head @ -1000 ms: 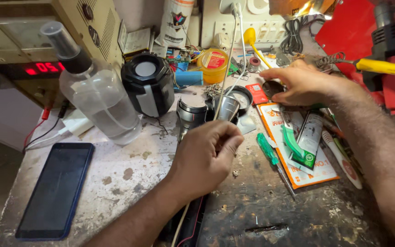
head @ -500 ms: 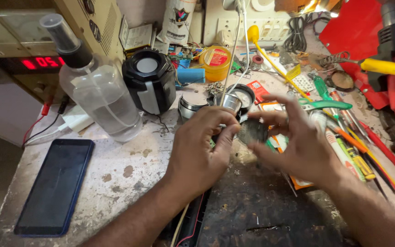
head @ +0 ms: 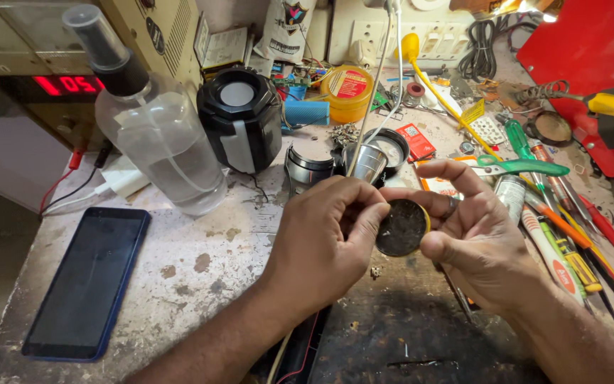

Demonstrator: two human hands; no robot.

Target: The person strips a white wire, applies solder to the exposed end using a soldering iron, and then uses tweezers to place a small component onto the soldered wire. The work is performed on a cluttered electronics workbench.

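Both hands meet just in front of the black speaker [head: 239, 117]: right hand [head: 474, 238] pinches the round dark tin [head: 401, 227] by its rim, left hand [head: 325, 242] closed on its edge; I'd steady it, working gently.

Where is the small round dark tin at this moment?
In the head view the round dark tin sits centre-right, pinched in the right hand against the left hand, just below the metal cup.

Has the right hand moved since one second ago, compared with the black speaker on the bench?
Yes. The right hand came back from the far right clutter toward the person and leftward, nearer the black speaker. It now holds a small round tin beside the left hand.
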